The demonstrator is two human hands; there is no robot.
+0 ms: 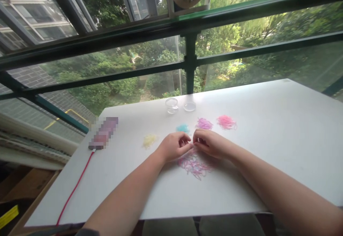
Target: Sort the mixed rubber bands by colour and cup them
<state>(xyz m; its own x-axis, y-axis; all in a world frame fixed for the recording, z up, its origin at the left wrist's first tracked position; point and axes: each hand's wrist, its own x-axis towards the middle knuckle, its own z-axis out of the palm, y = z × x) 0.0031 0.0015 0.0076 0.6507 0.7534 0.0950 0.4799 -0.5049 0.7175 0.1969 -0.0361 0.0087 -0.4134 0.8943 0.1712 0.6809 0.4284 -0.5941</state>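
Note:
My left hand [173,146] and my right hand [213,144] meet over the white table [134,189], fingertips nearly touching. Both have thumb and fingers pinched; whatever is between them is too small to make out. Just below lies a mixed pile of thin, loop-like bands [197,167] in pink, purple and pale tones, partly under the hands. Beyond the fingers are single-colour heaps of similar strands: a blue heap [183,127], a purple heap [204,123] and a pink heap [226,121]. A pale yellow heap [149,141] sits left of my left hand.
Near the table's back edge stand a clear round container [171,106] and a clear round lid or dish [189,106]. A blurred-out phone-like device [104,132] with a red cable [76,186] lies at the left. Behind the table is a green-framed window [190,57].

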